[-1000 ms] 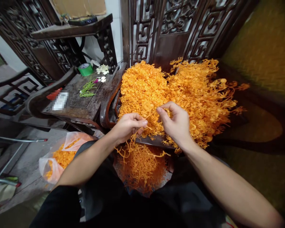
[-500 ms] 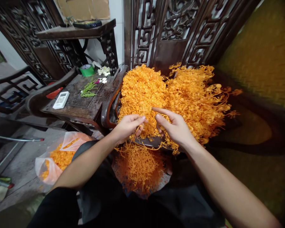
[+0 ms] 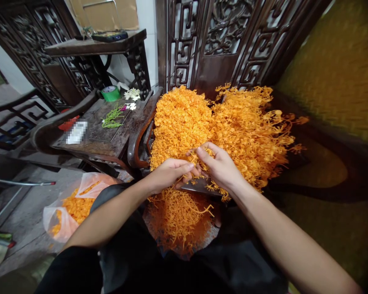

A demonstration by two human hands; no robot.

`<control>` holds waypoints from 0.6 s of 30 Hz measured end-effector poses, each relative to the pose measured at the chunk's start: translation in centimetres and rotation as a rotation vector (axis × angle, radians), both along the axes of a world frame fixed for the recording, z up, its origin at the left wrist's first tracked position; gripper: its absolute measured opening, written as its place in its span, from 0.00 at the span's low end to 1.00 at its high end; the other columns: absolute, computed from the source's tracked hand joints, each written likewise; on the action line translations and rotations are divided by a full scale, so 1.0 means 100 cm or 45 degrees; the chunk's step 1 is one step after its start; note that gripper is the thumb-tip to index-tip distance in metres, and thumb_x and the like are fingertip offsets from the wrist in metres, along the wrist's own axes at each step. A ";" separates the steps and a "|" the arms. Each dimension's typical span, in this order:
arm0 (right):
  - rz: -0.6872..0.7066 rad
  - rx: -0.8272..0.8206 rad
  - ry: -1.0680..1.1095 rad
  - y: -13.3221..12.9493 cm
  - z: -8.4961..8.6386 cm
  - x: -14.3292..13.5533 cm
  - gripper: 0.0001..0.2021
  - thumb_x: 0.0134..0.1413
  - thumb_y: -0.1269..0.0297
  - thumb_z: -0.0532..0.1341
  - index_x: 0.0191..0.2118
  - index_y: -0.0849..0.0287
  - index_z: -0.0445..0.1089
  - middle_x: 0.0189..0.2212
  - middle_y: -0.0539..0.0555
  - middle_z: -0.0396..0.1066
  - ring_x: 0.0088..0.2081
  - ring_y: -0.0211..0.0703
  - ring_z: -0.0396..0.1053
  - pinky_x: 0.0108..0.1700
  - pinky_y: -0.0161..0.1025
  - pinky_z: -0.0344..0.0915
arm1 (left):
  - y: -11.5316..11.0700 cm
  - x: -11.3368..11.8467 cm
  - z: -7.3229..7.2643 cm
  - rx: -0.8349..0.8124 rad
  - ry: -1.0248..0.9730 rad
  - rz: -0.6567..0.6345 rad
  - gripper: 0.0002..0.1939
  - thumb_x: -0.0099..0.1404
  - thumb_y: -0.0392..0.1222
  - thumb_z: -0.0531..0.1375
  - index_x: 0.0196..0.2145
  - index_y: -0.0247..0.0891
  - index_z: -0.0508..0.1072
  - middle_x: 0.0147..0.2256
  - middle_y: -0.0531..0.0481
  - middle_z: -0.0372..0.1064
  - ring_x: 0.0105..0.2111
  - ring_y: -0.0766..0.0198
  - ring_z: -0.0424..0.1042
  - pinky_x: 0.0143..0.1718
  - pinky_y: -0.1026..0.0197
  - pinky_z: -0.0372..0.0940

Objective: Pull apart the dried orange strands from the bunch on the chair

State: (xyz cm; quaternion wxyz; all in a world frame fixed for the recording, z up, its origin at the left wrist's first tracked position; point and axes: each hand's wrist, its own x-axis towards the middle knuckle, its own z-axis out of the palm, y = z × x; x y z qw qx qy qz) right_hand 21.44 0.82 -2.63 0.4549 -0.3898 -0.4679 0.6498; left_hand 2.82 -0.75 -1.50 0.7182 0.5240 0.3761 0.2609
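Left hand (image 3: 171,174) and right hand (image 3: 221,166) pinch orange strands (image 3: 195,157) near the seat edge (image 3: 199,187), wrists well apart.

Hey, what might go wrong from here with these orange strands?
The thin orange piece between the left hand and right hand could snap.
The loose orange heap lies close beyond the right hand, so a knock might scatter strands.
The plastic bag near the left leg could get kicked.
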 end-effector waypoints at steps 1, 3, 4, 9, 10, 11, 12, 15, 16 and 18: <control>-0.003 0.007 0.009 0.000 0.001 0.001 0.25 0.49 0.44 0.73 0.35 0.55 0.62 0.25 0.46 0.71 0.21 0.35 0.67 0.18 0.30 0.55 | 0.000 0.000 0.001 -0.014 -0.011 0.008 0.17 0.70 0.54 0.60 0.36 0.37 0.77 0.23 0.57 0.63 0.16 0.74 0.58 0.19 0.64 0.48; -0.024 0.014 0.030 -0.001 0.004 0.004 0.25 0.47 0.46 0.75 0.35 0.55 0.61 0.29 0.47 0.73 0.22 0.35 0.69 0.18 0.30 0.56 | -0.001 0.001 0.002 -0.054 -0.027 0.009 0.17 0.70 0.54 0.60 0.35 0.36 0.77 0.23 0.57 0.63 0.16 0.75 0.57 0.18 0.64 0.47; -0.033 0.014 0.038 -0.002 0.004 0.006 0.25 0.46 0.47 0.76 0.36 0.55 0.63 0.28 0.46 0.72 0.21 0.35 0.68 0.17 0.30 0.56 | -0.001 0.001 0.002 -0.074 -0.033 0.005 0.17 0.70 0.54 0.60 0.35 0.36 0.77 0.23 0.57 0.63 0.15 0.75 0.57 0.18 0.64 0.47; 0.005 0.035 0.003 0.000 0.003 0.011 0.22 0.52 0.47 0.73 0.48 0.54 0.73 0.23 0.44 0.64 0.21 0.35 0.64 0.20 0.33 0.59 | -0.004 0.002 0.001 -0.083 -0.048 0.002 0.19 0.71 0.56 0.60 0.35 0.36 0.77 0.22 0.57 0.62 0.15 0.75 0.57 0.18 0.65 0.46; -0.015 0.043 -0.016 0.001 0.003 0.011 0.20 0.52 0.47 0.72 0.44 0.55 0.75 0.23 0.45 0.64 0.21 0.34 0.63 0.20 0.33 0.58 | -0.005 0.002 0.001 -0.095 -0.058 0.002 0.20 0.71 0.56 0.60 0.33 0.36 0.76 0.21 0.57 0.61 0.15 0.76 0.56 0.18 0.65 0.46; -0.062 0.039 -0.035 0.003 0.004 0.011 0.19 0.51 0.47 0.73 0.40 0.56 0.75 0.24 0.46 0.65 0.21 0.33 0.62 0.19 0.33 0.56 | -0.005 0.003 0.000 -0.119 -0.072 0.006 0.20 0.70 0.56 0.60 0.32 0.36 0.76 0.20 0.57 0.60 0.14 0.76 0.55 0.17 0.65 0.44; -0.128 0.022 -0.049 0.004 0.004 0.011 0.20 0.48 0.47 0.75 0.36 0.57 0.74 0.25 0.47 0.67 0.20 0.32 0.61 0.19 0.33 0.55 | -0.006 0.004 0.000 -0.148 -0.089 0.012 0.21 0.70 0.56 0.61 0.30 0.36 0.75 0.19 0.58 0.58 0.14 0.76 0.53 0.17 0.66 0.43; -0.338 -0.048 -0.052 0.009 0.008 0.007 0.22 0.40 0.47 0.78 0.31 0.59 0.74 0.30 0.51 0.71 0.21 0.31 0.61 0.19 0.33 0.54 | -0.004 0.009 0.001 -0.228 -0.135 0.048 0.21 0.69 0.55 0.61 0.25 0.36 0.72 0.15 0.59 0.53 0.12 0.76 0.47 0.16 0.66 0.39; -0.378 -0.055 -0.044 0.011 0.009 0.005 0.23 0.39 0.47 0.78 0.31 0.60 0.74 0.30 0.51 0.71 0.21 0.31 0.61 0.19 0.33 0.54 | -0.002 0.011 0.002 -0.237 -0.145 0.058 0.21 0.69 0.54 0.62 0.24 0.36 0.72 0.15 0.59 0.52 0.12 0.76 0.47 0.15 0.66 0.39; -0.408 -0.049 -0.033 0.016 0.009 0.001 0.22 0.39 0.47 0.78 0.31 0.60 0.74 0.27 0.51 0.69 0.20 0.32 0.60 0.19 0.33 0.53 | 0.001 0.014 0.005 -0.233 -0.163 0.069 0.22 0.69 0.53 0.61 0.23 0.36 0.71 0.15 0.59 0.52 0.12 0.76 0.47 0.15 0.66 0.38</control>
